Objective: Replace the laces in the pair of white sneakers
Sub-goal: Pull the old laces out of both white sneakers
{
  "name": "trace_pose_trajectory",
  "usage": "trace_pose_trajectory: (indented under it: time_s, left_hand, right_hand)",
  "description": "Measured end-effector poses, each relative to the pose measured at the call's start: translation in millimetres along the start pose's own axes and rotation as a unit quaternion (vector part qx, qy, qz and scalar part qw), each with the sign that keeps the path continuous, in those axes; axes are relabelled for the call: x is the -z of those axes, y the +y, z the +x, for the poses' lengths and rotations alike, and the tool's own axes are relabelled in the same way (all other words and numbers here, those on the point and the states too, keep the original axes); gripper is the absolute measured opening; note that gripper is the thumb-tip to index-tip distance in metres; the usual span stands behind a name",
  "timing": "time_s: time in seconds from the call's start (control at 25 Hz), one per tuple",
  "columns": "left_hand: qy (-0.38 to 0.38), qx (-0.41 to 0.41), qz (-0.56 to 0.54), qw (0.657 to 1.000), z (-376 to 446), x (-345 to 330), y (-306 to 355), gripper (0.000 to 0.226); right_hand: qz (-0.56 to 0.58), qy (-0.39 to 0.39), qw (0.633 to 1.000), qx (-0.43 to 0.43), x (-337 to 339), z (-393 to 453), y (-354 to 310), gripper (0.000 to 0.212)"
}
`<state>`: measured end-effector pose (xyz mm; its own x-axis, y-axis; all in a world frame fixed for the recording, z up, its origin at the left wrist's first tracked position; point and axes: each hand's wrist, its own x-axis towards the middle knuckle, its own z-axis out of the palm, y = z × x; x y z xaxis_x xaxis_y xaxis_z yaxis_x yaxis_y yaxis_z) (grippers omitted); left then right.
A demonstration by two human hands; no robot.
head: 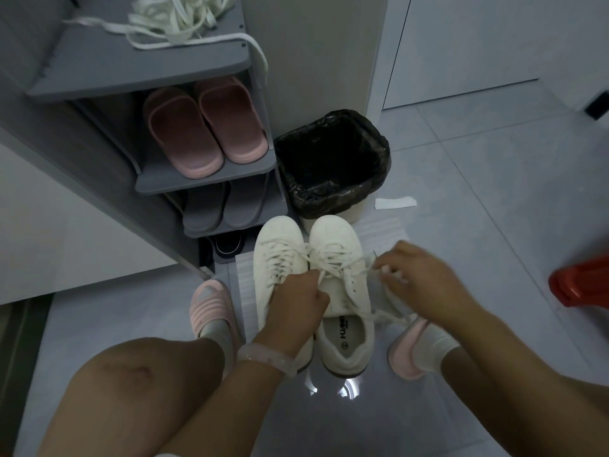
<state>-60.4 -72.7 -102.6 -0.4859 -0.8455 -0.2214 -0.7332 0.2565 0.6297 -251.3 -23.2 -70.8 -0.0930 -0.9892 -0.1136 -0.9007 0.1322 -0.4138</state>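
Note:
Two white sneakers stand side by side on the floor between my feet, toes pointing away. The left sneaker [278, 249] is laced. The right sneaker [339, 255] has its lace crossing the eyelets. My left hand [296, 301] pinches a lace strand over the right sneaker's tongue. My right hand [418, 275], blurred by motion, holds the other lace end [384, 268] out to the right of that shoe. A loose pile of white laces [178, 18] lies on top of the grey shoe rack.
The grey shoe rack [204, 179] at left holds pink slippers [204, 127] and grey slippers [224, 206]. A bin with a black bag [333, 159] stands just beyond the sneakers. A red stool [580, 285] is at right. White paper [395, 202] lies on the tiled floor.

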Motion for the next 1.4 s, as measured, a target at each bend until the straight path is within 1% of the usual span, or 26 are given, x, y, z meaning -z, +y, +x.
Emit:
trace_pose_trajectory:
  time_s: [0.04, 0.08, 0.12, 0.2, 0.28, 0.36, 0.44, 0.52, 0.56, 0.6, 0.64, 0.68, 0.76, 0.8, 0.84, 0.88, 0.96, 1.04, 1.08, 1.12, 1.16, 1.24, 1.28, 1.32, 1.36, 1.4]
  left_hand:
    - [0.001, -0.004, -0.003, 1.000, 0, 0, 1, 0.017]
    - [0.002, -0.007, 0.000, 1.000, 0, 1, 1, 0.021]
    - [0.003, -0.009, 0.005, 1.000, 0, 1, 1, 0.028]
    - [0.005, -0.010, 0.015, 1.000, 1, 1, 1, 0.036]
    - [0.002, -0.007, 0.019, 1.000, 1, 2, 2, 0.033]
    - [-0.007, -0.009, 0.019, 1.000, 2, 3, 1, 0.025]
    - [-0.011, -0.014, 0.028, 0.999, 0, 4, 0, 0.021]
    - [-0.005, -0.019, 0.030, 0.999, -2, 4, 0, 0.019]
    - [-0.003, -0.021, 0.031, 0.999, -2, 5, 0, 0.016]
    - [-0.003, -0.021, 0.031, 0.999, -3, 5, 0, 0.017]
    - [-0.004, -0.022, 0.031, 0.999, -2, 5, 1, 0.019]
    - [-0.005, -0.021, 0.029, 0.999, -2, 5, 1, 0.022]
    - [-0.003, -0.019, 0.026, 0.999, -3, 4, 3, 0.025]
    - [-0.002, -0.020, 0.026, 0.999, -3, 5, 3, 0.026]
    - [-0.002, -0.023, 0.026, 0.999, -3, 5, 4, 0.027]
    - [-0.002, -0.025, 0.025, 0.999, -3, 4, 4, 0.027]
    - [-0.005, -0.024, 0.028, 0.999, -3, 5, 4, 0.028]
    - [-0.009, -0.021, 0.033, 0.999, -2, 6, 5, 0.029]
    - [-0.010, -0.021, 0.037, 0.999, -3, 6, 5, 0.029]
    - [-0.011, -0.021, 0.041, 0.999, -3, 7, 5, 0.030]
    - [-0.011, -0.020, 0.043, 0.999, -3, 7, 5, 0.033]
    - [-0.013, -0.019, 0.044, 0.999, -2, 8, 5, 0.035]
    - [-0.015, -0.015, 0.040, 0.999, -2, 8, 5, 0.035]
    - [-0.017, -0.011, 0.034, 0.999, -2, 7, 6, 0.034]
    - [-0.016, -0.005, 0.025, 1.000, -2, 7, 6, 0.033]
    - [-0.012, 0.003, 0.010, 1.000, -3, 7, 7, 0.035]
  right_hand:
    - [-0.026, -0.045, 0.998, 0.036, -15, -1, -9, 0.026]
    - [-0.053, -0.051, 0.996, 0.045, -25, 0, -16, 0.030]
    - [-0.073, -0.037, 0.996, 0.034, -28, 3, -21, 0.031]
    - [-0.073, 0.006, 0.997, 0.011, -30, 9, -20, 0.029]
    - [-0.104, -0.005, 0.994, 0.017, -33, 15, -18, 0.025]
    - [-0.116, 0.018, 0.992, 0.050, -36, 16, -24, 0.012]
    - [-0.087, 0.088, 0.992, 0.033, -34, 15, -23, 0.010]
    - [-0.002, 0.193, 0.979, -0.061, -12, 21, -12, 0.003]
    - [0.052, 0.242, 0.962, -0.115, 1, 23, -3, 0.006]
    - [0.085, 0.266, 0.948, -0.150, 10, 25, 5, 0.009]
    - [0.086, 0.255, 0.950, -0.159, 13, 26, 12, 0.014]
    - [0.078, 0.207, 0.965, -0.142, 11, 25, 10, 0.022]
    - [0.032, 0.102, 0.993, -0.042, -8, 17, -2, 0.036]
    - [-0.016, 0.066, 0.998, 0.017, -20, 12, -6, 0.037]
    - [-0.056, 0.043, 0.996, 0.053, -31, 10, -8, 0.037]
    - [-0.084, 0.036, 0.993, 0.068, -38, 10, -9, 0.036]
    - [-0.085, 0.050, 0.993, 0.059, -41, 14, -11, 0.032]
    - [-0.068, 0.087, 0.991, 0.072, -42, 16, -12, 0.022]
    - [-0.055, 0.121, 0.989, 0.068, -41, 16, -11, 0.016]
    - [-0.023, 0.170, 0.984, 0.037, -35, 16, -11, 0.009]
    - [0.025, 0.225, 0.974, -0.028, -26, 18, -9, 0.005]
    - [0.121, 0.310, 0.927, -0.171, -4, 20, 2, 0.011]
    - [0.140, 0.332, 0.907, -0.217, 5, 21, 8, 0.012]
    - [0.139, 0.326, 0.902, -0.247, 11, 21, 12, 0.015]
    - [0.123, 0.293, 0.914, -0.252, 13, 21, 11, 0.020]
    - [0.105, 0.235, 0.939, -0.229, 9, 19, 6, 0.028]
